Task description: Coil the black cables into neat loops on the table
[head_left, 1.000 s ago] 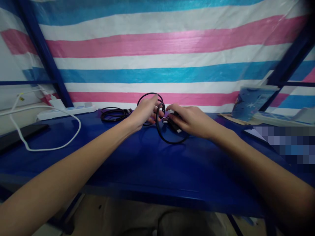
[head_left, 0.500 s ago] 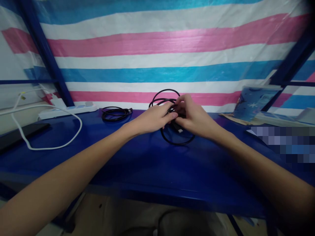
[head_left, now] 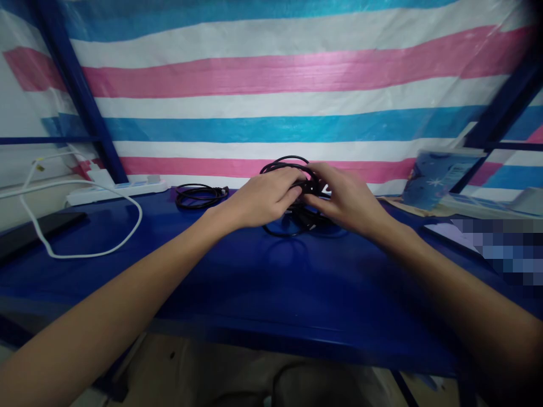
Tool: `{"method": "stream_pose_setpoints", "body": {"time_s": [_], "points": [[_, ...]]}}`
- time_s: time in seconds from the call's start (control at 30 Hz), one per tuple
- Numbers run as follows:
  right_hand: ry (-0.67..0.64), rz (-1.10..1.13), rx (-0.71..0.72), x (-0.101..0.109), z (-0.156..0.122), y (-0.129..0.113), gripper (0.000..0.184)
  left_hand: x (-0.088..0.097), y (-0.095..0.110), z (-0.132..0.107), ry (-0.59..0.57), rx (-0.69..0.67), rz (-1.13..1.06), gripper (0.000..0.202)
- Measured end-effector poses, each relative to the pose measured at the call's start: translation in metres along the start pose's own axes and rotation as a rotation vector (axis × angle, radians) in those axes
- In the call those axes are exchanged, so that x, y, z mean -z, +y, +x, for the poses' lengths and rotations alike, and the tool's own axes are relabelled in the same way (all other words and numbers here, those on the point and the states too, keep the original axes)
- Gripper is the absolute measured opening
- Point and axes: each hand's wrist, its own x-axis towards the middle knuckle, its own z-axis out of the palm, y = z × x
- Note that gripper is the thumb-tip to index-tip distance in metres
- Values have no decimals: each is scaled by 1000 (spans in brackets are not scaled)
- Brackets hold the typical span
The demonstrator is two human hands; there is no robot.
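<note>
A looped black cable (head_left: 285,165) is bunched between my two hands, just above the blue tabletop. My left hand (head_left: 269,198) pinches it from the left, thumb and fingers pressed together over the strands. From the other side, my right hand (head_left: 348,198) grips the same bundle, its thumb below and index finger above. Lower loops and a dark plug end with a light tip dangle under the hands. The fingertips partly hide the middle of the bundle. Farther left, a second black cable (head_left: 197,198) lies coiled on the table.
At left are a white power strip (head_left: 123,191) with a plugged-in charger (head_left: 100,176), a white cable (head_left: 138,217) and a flat dark device (head_left: 42,232). To the right stands a blue patterned cup (head_left: 436,178) with a straw. A striped sheet (head_left: 271,73) hangs behind the table.
The loops between my hands have drawn up and gathered closer. My right hand has shifted slightly right, opening a small gap from the left. The coiled cable at left has stayed put.
</note>
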Motion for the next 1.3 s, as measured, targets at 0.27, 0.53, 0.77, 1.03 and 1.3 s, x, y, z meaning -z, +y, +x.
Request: {"method": "stream_pose_setpoints", "body": {"time_s": [0.27, 0.53, 0.77, 1.03, 1.3], "points": [[-45, -25, 115, -4, 1, -14, 34, 9, 13, 0, -76, 56, 150, 25], [-544, 522, -56, 25, 2, -2, 39, 10, 1, -3, -103, -89, -8, 34], [-290, 507, -481, -3, 3, 19, 31, 8, -5, -1, -57, -203, 46, 50], [-85, 192, -667, -23, -2, 57, 41, 9, -8, -1, 104, -58, -271, 51], [130, 326, -393, -3, 4, 51, 44, 13, -9, 1, 334, 60, -507, 53]]}}
